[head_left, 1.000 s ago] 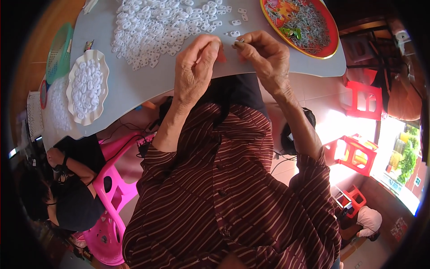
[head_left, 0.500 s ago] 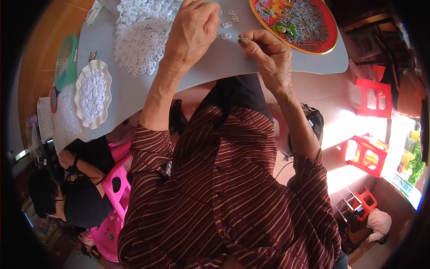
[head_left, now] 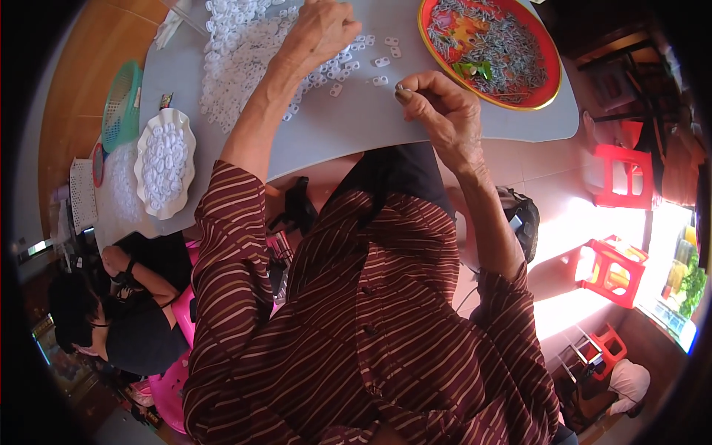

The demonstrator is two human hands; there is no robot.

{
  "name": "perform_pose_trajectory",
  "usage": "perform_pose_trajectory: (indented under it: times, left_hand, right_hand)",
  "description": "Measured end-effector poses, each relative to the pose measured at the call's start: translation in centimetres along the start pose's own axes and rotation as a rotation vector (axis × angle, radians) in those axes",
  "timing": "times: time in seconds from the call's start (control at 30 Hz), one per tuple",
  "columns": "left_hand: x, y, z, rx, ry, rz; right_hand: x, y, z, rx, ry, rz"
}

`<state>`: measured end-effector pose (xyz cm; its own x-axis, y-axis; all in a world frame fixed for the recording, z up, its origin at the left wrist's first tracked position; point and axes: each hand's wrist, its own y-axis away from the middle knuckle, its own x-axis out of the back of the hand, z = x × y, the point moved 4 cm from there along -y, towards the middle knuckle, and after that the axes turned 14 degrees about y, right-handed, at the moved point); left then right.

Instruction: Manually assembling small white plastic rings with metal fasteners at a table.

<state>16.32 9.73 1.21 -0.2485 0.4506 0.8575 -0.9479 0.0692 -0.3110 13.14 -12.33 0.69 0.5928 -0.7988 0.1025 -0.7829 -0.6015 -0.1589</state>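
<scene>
Head: left hand (head_left: 322, 33) over white pieces (head_left: 236, 78), grip unclear; right hand (head_left: 446, 111) pinches metal piece (head_left: 399, 87).

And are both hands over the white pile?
No, only the left hand is over the pile of white pieces; the right hand is near the red tray.

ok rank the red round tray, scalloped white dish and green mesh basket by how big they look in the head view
1. Red round tray, cut off at top edge
2. Scalloped white dish
3. Green mesh basket
</scene>
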Motion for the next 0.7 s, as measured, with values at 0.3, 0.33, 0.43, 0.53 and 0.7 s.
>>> perform_pose_trajectory:
  times: [0.3,0.33,0.43,0.53,0.7]
  left_hand:
    - [1.4,1.8,2.4,-0.158,0.233,0.249]
    - [1.8,2.2,3.6,-0.163,0.240,0.247]
    - [2.6,4.7,5.5,0.233,0.810,0.196]
    - [2.0,7.0,6.0,0.329,1.308,0.211]
    - [1.3,9.5,5.4,0.434,1.472,0.271]
  right_hand:
    - [-0.3,-0.1,-0.3,-0.008,-0.008,0.028]
    - [-0.2,-0.1,-0.3,-0.011,-0.004,0.035]
    - [-0.6,-0.4,-0.4,-0.033,-0.054,0.044]
    - [-1.9,-1.1,-0.7,-0.019,-0.123,0.018]
    - [-3.6,-1.6,-0.5,0.012,-0.061,-0.001]
